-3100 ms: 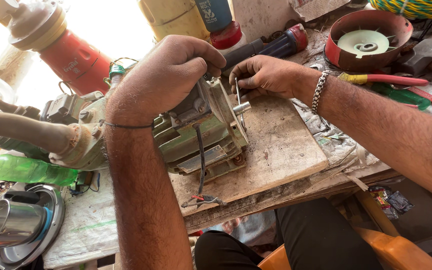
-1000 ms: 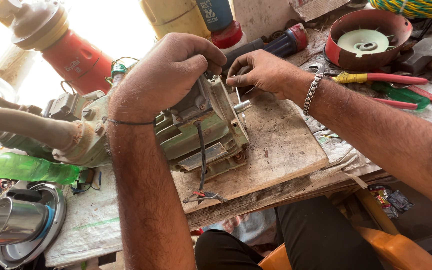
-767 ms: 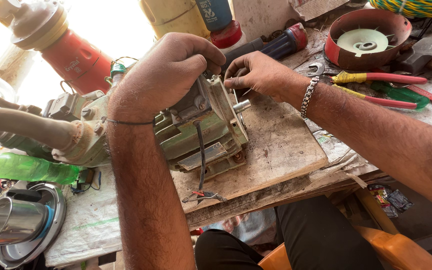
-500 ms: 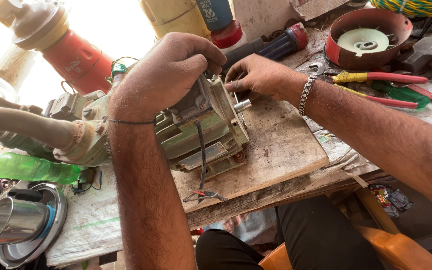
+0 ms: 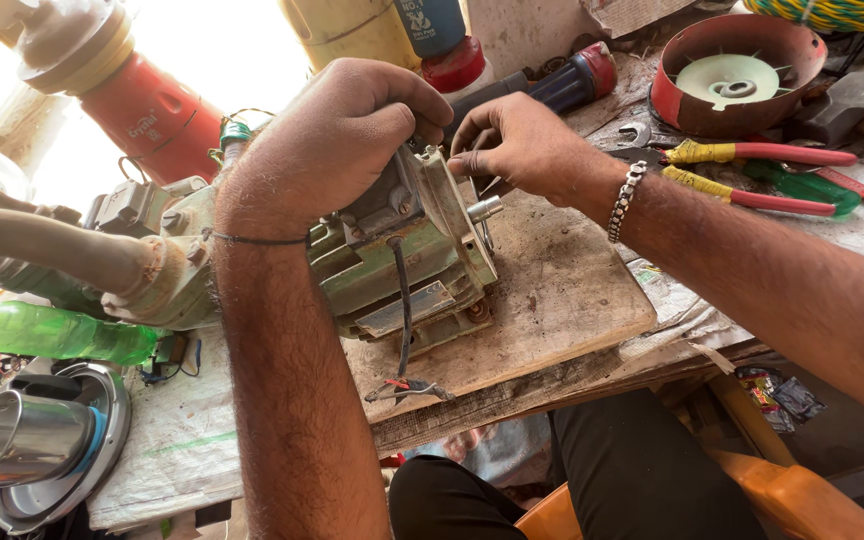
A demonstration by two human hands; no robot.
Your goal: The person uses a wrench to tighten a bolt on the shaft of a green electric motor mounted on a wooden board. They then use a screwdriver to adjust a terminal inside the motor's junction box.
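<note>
A worn green electric motor (image 5: 402,280) lies on a wooden board (image 5: 562,300), its short steel shaft (image 5: 485,208) pointing right. My left hand (image 5: 337,140) is clamped over the motor's top and holds it down. My right hand (image 5: 517,145), with a chain bracelet on the wrist, is at the upper edge of the motor's end cover. Its fingers pinch a thin metal tool that runs down behind the shaft. A black cable (image 5: 404,320) with bare wire ends hangs down the motor's front.
Red-handled pliers (image 5: 752,155), a spanner and a red fan cover (image 5: 732,75) lie at the back right. A blue-and-red screwdriver handle (image 5: 572,80) lies behind my hands. At left are a beige pipe (image 5: 42,250), a green bottle (image 5: 52,330) and a steel cup (image 5: 17,440).
My right hand has shifted a little up and left along the end cover, from beside the shaft to above it. My left hand and the motor have stayed put.
</note>
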